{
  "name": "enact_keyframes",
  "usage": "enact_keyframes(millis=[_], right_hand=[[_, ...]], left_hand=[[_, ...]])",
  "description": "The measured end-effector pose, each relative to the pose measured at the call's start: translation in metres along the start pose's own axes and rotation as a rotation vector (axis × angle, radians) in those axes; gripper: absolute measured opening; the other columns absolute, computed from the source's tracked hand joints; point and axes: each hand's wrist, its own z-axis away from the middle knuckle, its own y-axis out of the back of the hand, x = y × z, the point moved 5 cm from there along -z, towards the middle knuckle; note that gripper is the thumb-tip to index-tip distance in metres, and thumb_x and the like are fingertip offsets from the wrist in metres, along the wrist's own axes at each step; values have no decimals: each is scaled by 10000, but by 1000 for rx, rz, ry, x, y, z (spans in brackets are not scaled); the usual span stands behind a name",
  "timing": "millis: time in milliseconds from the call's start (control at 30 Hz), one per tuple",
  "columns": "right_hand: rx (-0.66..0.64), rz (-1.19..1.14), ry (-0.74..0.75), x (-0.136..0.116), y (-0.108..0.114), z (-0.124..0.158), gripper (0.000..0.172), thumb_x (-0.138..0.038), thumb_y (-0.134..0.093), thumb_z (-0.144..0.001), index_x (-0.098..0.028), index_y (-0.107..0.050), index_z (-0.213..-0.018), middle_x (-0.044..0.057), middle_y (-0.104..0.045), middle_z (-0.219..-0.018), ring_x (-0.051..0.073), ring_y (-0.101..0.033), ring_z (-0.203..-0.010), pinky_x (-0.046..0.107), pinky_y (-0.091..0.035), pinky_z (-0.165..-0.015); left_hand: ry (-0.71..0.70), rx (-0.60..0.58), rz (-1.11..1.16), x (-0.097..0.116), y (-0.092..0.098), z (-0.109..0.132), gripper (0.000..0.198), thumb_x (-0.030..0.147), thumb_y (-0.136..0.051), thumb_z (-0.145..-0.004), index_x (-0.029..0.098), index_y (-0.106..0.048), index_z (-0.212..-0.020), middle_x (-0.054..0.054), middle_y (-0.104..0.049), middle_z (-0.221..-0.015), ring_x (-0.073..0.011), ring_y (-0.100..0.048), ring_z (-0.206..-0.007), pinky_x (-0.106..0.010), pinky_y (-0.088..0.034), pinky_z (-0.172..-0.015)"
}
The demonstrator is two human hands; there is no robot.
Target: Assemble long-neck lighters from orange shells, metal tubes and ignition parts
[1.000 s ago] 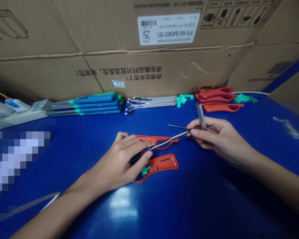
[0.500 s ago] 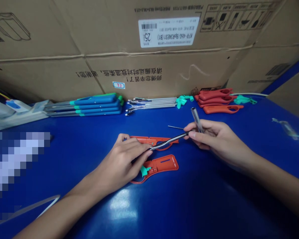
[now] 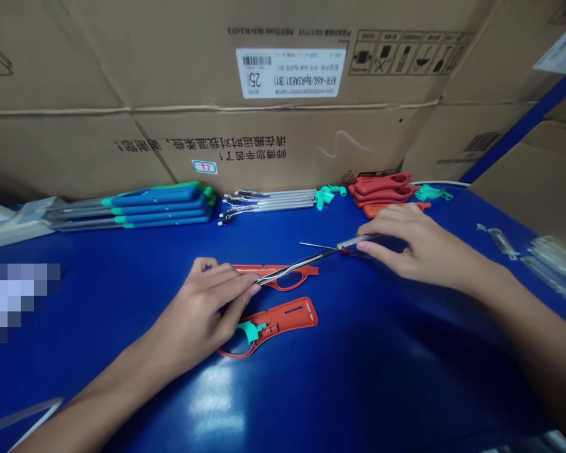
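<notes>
A blue-topped workbench (image 3: 372, 377) runs up against a stacked cardboard carton (image 3: 283, 151) with a barcode label (image 3: 290, 72). Along the back edge lie a row of blue-and-green handled tools (image 3: 155, 204), a bundle of silver rods (image 3: 268, 201), mint-green plastic clips (image 3: 325, 198) and a pile of red-orange handles (image 3: 382, 189).

In the middle of the bench, a slim metal rod (image 3: 302, 264) lies across a red-orange plastic shell (image 3: 306, 270), its far end ending in a fine pin. The left hand (image 3: 195, 321) curls over the rod's near end, though the fingers hide whether they clasp it or only pin it down. The right hand (image 3: 419, 245) is closed around a thicker metal sleeve (image 3: 356, 241) on the rod, pinching it between the thumb and fingers. Just below lies a second shell (image 3: 276, 324) with a mint-green clip (image 3: 251, 330) on it.

The rod looks light, slick and springy, and the pin easily bent, so the thicker sleeve seems the safest place to hold.
</notes>
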Motion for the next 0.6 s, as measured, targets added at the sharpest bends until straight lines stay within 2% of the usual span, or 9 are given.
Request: enact_keyframes(millis=[267, 467, 600], right_hand=[[11, 70, 30, -11, -1, 2, 340, -437, -494, -975, -193, -728, -1019, 103, -670, -897, 261, -582, -870, 390, -436, -791], [-38, 15, 18, -12, -3, 3, 324, -400, -484, -976, -195, -734, -1004, 89, -708, -883, 236, -644, -808, 360, -475, -741], [-28, -42, 3, -11, -3, 3, 297, -381, -517, -950, -195, -738, -1022, 90, -742, -945, 261, -685, -845, 375, -494, -751]], left_hand=[[-3, 7, -31, -2, 1, -1, 166, 177, -509, -985, 164, -673, -961, 18, -607, -699, -124, -510, -640, -344, -354, -741], [1, 26, -41, -1, 2, -4, 188, 171, -509, -974, 157, -694, -943, 16, -612, -688, -129, -517, -619, -341, -348, -720], [0, 14, -48, -1, 1, -4, 194, 174, -514, -975, 154, -698, -917, 18, -597, -670, -129, -501, -611, -342, -340, -718]])
